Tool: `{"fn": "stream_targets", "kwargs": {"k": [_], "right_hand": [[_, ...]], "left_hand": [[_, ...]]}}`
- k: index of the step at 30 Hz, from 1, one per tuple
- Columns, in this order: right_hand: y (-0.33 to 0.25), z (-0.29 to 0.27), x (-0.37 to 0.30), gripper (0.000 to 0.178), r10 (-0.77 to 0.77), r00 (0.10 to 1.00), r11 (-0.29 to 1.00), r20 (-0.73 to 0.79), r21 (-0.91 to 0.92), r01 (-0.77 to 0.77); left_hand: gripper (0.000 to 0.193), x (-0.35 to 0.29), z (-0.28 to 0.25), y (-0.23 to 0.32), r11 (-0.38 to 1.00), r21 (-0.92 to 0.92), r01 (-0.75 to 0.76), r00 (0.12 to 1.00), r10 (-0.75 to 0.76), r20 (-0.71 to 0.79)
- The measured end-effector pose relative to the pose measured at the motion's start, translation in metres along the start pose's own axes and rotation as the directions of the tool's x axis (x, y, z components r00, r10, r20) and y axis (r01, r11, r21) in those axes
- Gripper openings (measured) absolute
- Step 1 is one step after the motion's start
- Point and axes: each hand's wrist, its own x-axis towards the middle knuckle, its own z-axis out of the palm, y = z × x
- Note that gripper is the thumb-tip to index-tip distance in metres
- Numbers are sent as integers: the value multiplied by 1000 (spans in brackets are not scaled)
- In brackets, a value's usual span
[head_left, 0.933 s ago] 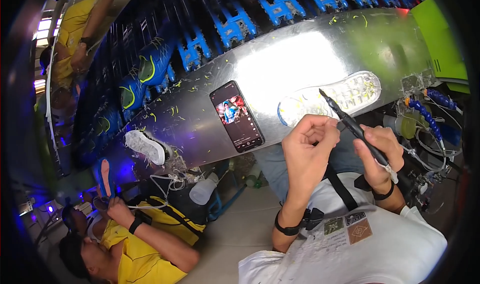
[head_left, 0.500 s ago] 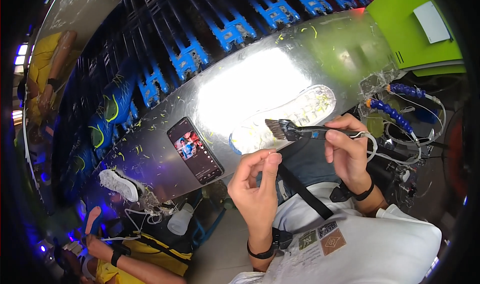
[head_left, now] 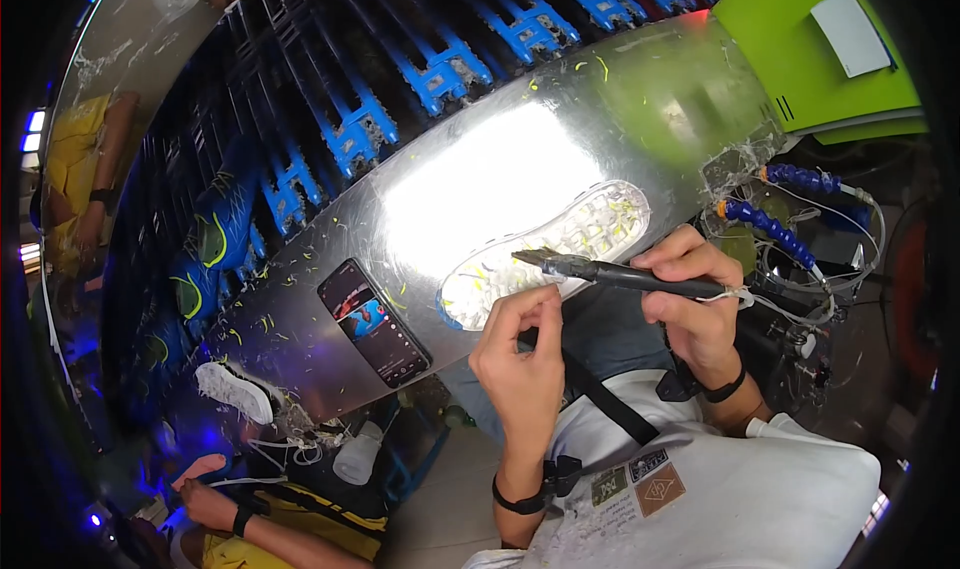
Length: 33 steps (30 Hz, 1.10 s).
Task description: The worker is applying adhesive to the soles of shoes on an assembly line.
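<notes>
My right hand point(head_left: 692, 287) is closed round the black handle of a brush point(head_left: 620, 272) with short brown bristles. The bristle end points left, over a white shoe sole point(head_left: 612, 221) on the metal worktop. Yellow-green scraps lie in the sole's tread, and a bit of blue shows at its left end. My left hand point(head_left: 525, 359) is pinched, thumb against forefinger, just below the bristles and beside the near edge of the sole. Whatever the pinch may hold is too small to make out. A white cord runs off behind the brush handle.
A lit phone point(head_left: 375, 324) lies left of the sole. Another white sole point(head_left: 235, 393) sits at the worktop's left end. Blue racks point(head_left: 440, 74) line the far side, with blue shoes point(head_left: 222, 234). Blue jointed hoses point(head_left: 765, 231) stand right. A co-worker's hand point(head_left: 208, 507) is lower left.
The brush has turned in my right hand, its bristles now showing narrower. My left hand stays pinched near it. The phone's picture has changed, and the whole view has shifted slightly.
</notes>
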Motion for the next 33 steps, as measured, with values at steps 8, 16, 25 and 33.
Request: {"fn": "stream_targets", "kwargs": {"k": [8, 16, 25, 33], "right_hand": [[6, -7, 6, 25, -76, 996, 992, 43, -101, 80], [0, -5, 7, 16, 154, 986, 986, -68, 74, -149], [15, -20, 12, 21, 358, 931, 911, -66, 241, -334], [13, -14, 13, 17, 537, 799, 831, -272, 8, -556]], "left_hand": [[7, 1, -2, 0, 983, -151, 104, 987, -120, -106], [17, -1, -16, -11, 992, 102, 77, 996, -73, -41], [83, 15, -27, -17, 745, 585, -319, 937, 341, 77], [108, 23, -33, -63, 806, 407, -430, 899, 422, 115]]}}
